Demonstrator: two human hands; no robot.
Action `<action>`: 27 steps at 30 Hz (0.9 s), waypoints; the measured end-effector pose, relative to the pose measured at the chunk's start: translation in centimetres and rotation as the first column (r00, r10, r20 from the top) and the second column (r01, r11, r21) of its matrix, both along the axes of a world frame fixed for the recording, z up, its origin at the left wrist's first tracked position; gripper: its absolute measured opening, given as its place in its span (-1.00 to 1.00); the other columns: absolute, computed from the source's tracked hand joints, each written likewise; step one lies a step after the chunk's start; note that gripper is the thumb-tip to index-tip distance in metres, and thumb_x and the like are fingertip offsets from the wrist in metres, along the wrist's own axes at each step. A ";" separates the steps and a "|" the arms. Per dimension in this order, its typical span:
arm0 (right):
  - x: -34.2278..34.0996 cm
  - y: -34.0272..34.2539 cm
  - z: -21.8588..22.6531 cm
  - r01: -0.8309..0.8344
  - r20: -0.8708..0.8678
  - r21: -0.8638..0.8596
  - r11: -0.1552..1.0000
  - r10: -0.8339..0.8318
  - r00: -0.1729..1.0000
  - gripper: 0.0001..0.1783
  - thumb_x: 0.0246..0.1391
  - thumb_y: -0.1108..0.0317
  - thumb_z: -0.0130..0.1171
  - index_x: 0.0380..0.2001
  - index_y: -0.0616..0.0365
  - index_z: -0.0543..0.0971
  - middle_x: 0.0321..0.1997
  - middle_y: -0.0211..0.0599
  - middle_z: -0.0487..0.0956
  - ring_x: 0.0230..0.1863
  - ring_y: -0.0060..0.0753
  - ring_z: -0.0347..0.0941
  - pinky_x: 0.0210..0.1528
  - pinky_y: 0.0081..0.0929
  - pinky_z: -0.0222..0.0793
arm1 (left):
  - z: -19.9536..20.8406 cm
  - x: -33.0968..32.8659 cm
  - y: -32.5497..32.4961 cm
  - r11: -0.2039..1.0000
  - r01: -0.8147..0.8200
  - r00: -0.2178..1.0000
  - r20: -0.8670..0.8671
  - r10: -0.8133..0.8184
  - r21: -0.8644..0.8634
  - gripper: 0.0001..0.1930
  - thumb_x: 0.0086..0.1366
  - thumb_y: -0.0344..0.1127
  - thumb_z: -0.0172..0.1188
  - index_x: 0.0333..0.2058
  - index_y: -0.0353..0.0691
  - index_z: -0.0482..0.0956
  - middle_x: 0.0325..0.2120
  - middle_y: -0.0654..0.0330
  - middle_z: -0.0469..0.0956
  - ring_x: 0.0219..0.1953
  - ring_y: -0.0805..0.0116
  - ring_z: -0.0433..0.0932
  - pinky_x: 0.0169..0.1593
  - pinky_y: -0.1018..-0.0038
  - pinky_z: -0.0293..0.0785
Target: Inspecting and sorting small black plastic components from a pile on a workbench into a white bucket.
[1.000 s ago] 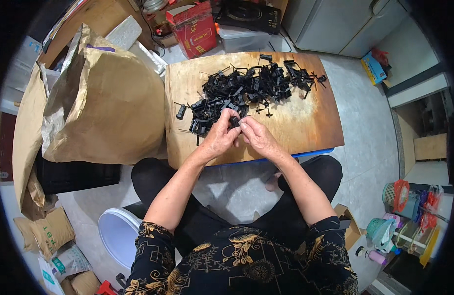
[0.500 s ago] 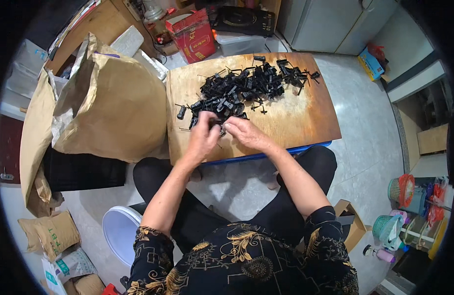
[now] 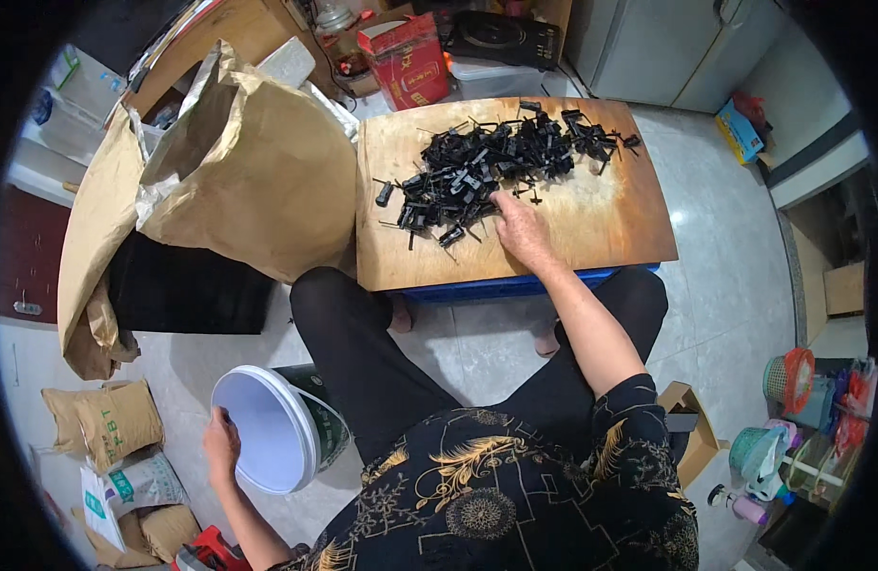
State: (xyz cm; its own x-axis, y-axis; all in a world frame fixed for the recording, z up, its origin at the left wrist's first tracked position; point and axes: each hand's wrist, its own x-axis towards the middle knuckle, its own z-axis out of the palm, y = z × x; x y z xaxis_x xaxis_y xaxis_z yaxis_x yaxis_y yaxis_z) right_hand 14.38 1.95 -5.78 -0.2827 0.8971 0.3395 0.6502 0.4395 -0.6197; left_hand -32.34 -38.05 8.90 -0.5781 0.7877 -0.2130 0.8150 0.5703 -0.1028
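Observation:
A loose heap of small black plastic parts with thin pins [image 3: 468,176] lies on a worn wooden board [image 3: 591,228]. My right hand [image 3: 525,233] is at the near edge of the heap, its fingers drawn together against the parts. Whatever those fingers pinch is hidden. Down at the left, my left hand [image 3: 222,445] is over the left rim of a round bucket [image 3: 306,447] with a pale inside and a dark outside. Its fingers are mostly hidden, and I see no part in it.
A big brown paper sack [image 3: 258,181] stands open left of the board. Several filled bags [image 3: 120,423] lie on the floor at the left. Behind the board are a red box [image 3: 406,62] and a black hotplate [image 3: 504,38]. An open carton [image 3: 691,438] is by my right side.
My hands were together at the near edge of the heap. The left has gone down to the bucket; the right has moved to the heap's right side. The view has shifted a little.

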 end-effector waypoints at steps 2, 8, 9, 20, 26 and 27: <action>0.2 0.4 -0.2 0.029 0.102 0.048 0.998 -0.034 0.994 -0.78 -0.05 0.42 0.02 -0.25 0.08 0.37 -0.33 -0.12 0.50 -0.31 0.04 0.46 -0.29 -0.11 0.37 | 0.0 1.6 1.2 0.987 0.073 0.997 -0.029 -0.070 0.140 -0.69 0.13 -0.49 0.00 -0.11 -0.23 0.30 -0.30 -0.13 0.44 -0.23 -0.13 0.43 -0.18 0.16 0.35; 0.0 0.5 0.4 0.050 0.238 -0.013 0.999 -0.046 0.970 -0.85 -0.06 0.42 0.08 -0.36 0.10 0.39 -0.36 -0.14 0.49 -0.28 -0.01 0.44 -0.28 -0.14 0.35 | 3.9 10.3 13.5 0.766 0.362 0.914 -0.040 -0.404 0.530 -0.68 0.09 -0.52 0.06 -0.12 -0.28 0.39 -0.17 -0.04 0.41 -0.09 0.00 0.40 -0.03 0.32 0.33; 0.2 0.4 0.8 0.053 0.239 -0.011 0.999 -0.049 0.970 -0.85 -0.06 0.42 0.08 -0.36 0.10 0.39 -0.36 -0.14 0.49 -0.28 -0.01 0.44 -0.28 -0.14 0.35 | 3.8 11.7 16.0 0.696 0.421 0.862 -0.019 -0.506 0.582 -0.72 0.12 -0.51 0.07 -0.14 -0.28 0.41 -0.18 -0.01 0.42 -0.13 0.05 0.43 -0.08 0.38 0.37; 3.3 0.1 4.8 0.066 -0.155 0.068 0.995 -0.055 0.986 -0.81 -0.07 0.47 0.13 -0.30 0.12 0.45 -0.40 -0.18 0.49 -0.38 -0.07 0.45 -0.36 -0.31 0.35 | -5.6 29.5 37.1 0.994 0.028 -0.295 0.951 -0.097 0.110 -0.53 0.27 -0.09 0.04 0.03 -0.29 0.31 -0.24 0.16 0.50 -0.41 0.52 0.49 -0.41 0.68 0.38; 2.4 -0.8 6.9 -0.144 -0.270 -0.005 0.990 0.137 0.953 -0.80 -0.06 0.55 0.12 -0.29 0.20 0.46 -0.40 -0.17 0.48 -0.38 -0.22 0.47 -0.35 -0.44 0.37 | -8.4 29.9 39.5 0.997 0.082 -0.632 0.773 0.050 0.002 -0.61 0.27 -0.09 0.05 -0.05 -0.22 0.40 -0.31 0.11 0.52 -0.43 0.50 0.48 -0.41 0.69 0.40; 2.3 -0.8 7.2 -0.188 -0.287 -0.026 0.982 0.173 0.942 -0.80 -0.06 0.55 0.11 -0.29 0.21 0.46 -0.39 -0.17 0.48 -0.37 -0.26 0.48 -0.35 -0.45 0.37 | -8.6 29.6 39.4 0.997 0.082 -0.670 0.740 0.053 0.003 -0.61 0.27 -0.09 0.05 -0.05 -0.22 0.41 -0.32 0.09 0.52 -0.44 0.51 0.47 -0.41 0.69 0.39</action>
